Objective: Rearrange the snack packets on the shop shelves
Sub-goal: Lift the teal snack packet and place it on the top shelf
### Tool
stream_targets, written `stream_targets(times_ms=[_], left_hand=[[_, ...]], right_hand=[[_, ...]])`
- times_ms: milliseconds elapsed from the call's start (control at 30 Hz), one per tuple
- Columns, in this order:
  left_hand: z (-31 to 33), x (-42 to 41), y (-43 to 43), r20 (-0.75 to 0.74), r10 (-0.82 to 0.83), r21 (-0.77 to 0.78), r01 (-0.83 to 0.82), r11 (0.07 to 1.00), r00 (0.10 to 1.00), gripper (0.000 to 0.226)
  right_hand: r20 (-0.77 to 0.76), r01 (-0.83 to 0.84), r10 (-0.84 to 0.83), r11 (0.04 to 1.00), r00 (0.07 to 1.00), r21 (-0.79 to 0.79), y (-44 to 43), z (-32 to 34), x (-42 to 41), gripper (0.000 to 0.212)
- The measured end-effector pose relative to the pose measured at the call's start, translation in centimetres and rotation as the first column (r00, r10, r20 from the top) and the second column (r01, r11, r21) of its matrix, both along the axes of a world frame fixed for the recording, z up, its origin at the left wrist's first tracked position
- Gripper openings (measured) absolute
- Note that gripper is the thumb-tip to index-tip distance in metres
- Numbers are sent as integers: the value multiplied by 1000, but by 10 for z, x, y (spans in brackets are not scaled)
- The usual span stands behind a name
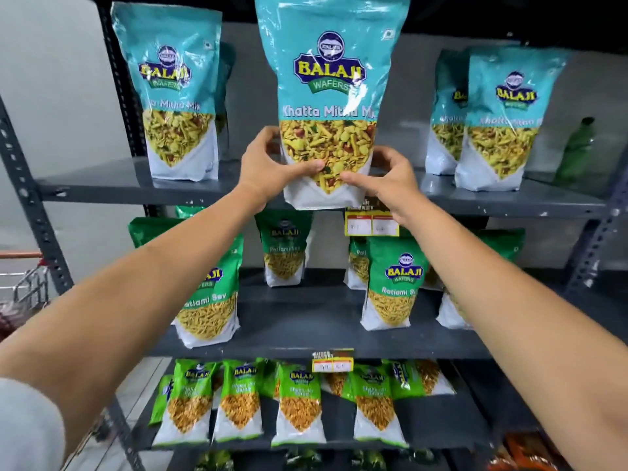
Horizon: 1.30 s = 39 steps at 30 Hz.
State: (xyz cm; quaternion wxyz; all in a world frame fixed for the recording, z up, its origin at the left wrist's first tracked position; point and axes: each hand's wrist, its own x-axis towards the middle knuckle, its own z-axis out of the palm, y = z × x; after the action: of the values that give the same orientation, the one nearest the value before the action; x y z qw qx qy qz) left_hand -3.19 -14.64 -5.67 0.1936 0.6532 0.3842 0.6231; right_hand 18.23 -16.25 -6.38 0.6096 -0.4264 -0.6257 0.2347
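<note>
Five teal packets [331,96], two hands [268,168].

Both arms extended forward and up, forearms bare, converging toward centre. Left sleeve edge visible at the lower left corner, grey. Left hand [268,164]: palm facing right, thumb across the front of the held packet [328,100], fingers curled round its left edge. Right hand [384,175]: mirrors it, thumb on the front face pointing left, fingers wrapped behind the right edge. Thumb tips nearly meet at the grip, just apart. Both grips sit low on the packet, near its bottom; most of it stands upright above the hands. Wrists roughly level, slightly bent back.
</note>
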Motion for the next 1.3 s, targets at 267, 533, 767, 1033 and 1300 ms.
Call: stream_targets(times_ms=[267, 533, 767, 1033, 1300], left_hand=[[26, 34, 113, -107, 24, -20, -27, 999, 994, 88], [21, 49, 184, -213, -52, -181, 13, 983, 976, 101], [17, 50, 180, -165, -87, -225, 49, 973, 982, 105], [15, 46, 145, -238, 179, -50, -196, 979, 955, 84], [-20, 30, 59, -130, 409, 364, -340, 867, 903, 38]], right_hand=[[99, 76, -74, 997, 992, -13, 108, 31, 34, 59], [143, 30, -12, 991, 990, -128, 178, 16, 54, 44], [146, -1, 21, 991, 989, -135, 182, 13, 56, 51], [56, 322, -336, 929, 940, 180, 157, 15, 51, 53], [212, 484, -701, 648, 682, 588, 64, -17, 32, 29]])
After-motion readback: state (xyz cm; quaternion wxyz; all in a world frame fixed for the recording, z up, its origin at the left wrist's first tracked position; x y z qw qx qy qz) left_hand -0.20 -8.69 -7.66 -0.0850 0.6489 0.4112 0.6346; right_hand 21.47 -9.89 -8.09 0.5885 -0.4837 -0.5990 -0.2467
